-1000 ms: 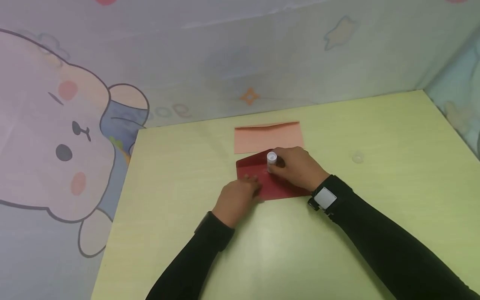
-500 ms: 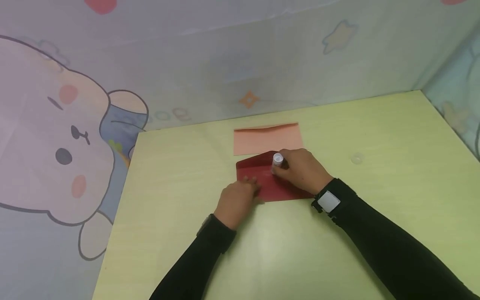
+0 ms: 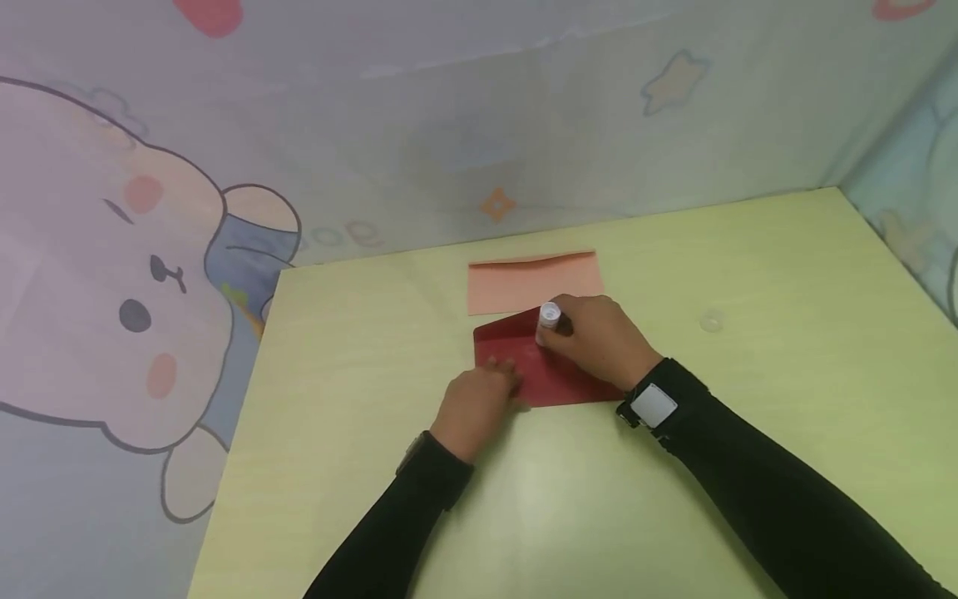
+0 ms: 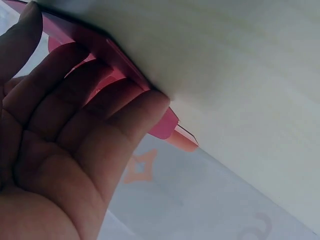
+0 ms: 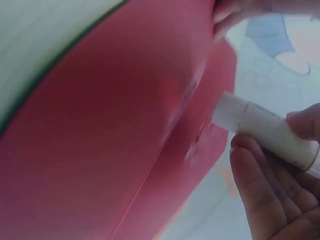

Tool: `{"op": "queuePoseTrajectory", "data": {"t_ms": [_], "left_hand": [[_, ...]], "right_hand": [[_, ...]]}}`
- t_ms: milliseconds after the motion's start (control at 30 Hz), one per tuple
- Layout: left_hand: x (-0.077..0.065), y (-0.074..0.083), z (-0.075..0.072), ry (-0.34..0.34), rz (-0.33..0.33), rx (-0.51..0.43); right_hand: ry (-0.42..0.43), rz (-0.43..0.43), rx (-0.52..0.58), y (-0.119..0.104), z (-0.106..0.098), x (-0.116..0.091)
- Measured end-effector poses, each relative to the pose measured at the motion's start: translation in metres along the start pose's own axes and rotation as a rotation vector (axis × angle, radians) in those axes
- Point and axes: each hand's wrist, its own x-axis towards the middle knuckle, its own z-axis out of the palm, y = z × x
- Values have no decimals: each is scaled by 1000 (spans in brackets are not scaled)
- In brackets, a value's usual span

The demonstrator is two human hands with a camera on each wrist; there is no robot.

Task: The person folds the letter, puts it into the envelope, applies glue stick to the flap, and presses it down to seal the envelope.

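A red envelope [image 3: 557,378] lies on the table with its pointed flap folded open toward the back. My right hand [image 3: 604,339] grips a white glue stick [image 5: 272,132] between thumb and fingers. In the right wrist view the stick's tip is right at the flap, where wet, shiny glue smears [image 5: 197,145] show near the fold. At the envelope's lower left, my left hand [image 3: 475,409] rests with extended fingers on the red paper, holding it down; the left wrist view has its fingertips lying along the paper.
Just behind the red envelope is a peach envelope [image 3: 533,287], its flap slightly raised. A small clear cap [image 3: 711,321] lies to the right on the pale yellow table [image 3: 352,349]. A printed cloth [image 3: 419,108] hangs along the table's back and left edges.
The glue stick in my right hand has shifted a little right along the flap, then back left. My left hand stays on the red envelope. The head view has tilted slightly.
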Motion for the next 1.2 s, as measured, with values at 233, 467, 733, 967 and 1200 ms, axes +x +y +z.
{"op": "queuePoseTrajectory", "data": {"t_ms": [233,467,733,967,1200], "left_hand": [[-6,15,-25,18,-11,24],[-2,4,-8,33,-25,72],[0,7,-21,-19,-12,62],[7,13,-15,-18,-8,62],[0,24,-35,14,-5,72]], "right_hand": [[-35,-39,-73,-7,15,5],[8,-21,-70,8,6,-1],[19,43,-47,19,-10,-6],[-12,0,-6,3,6,6],[-1,-1,-43,-4,16,3]]}}
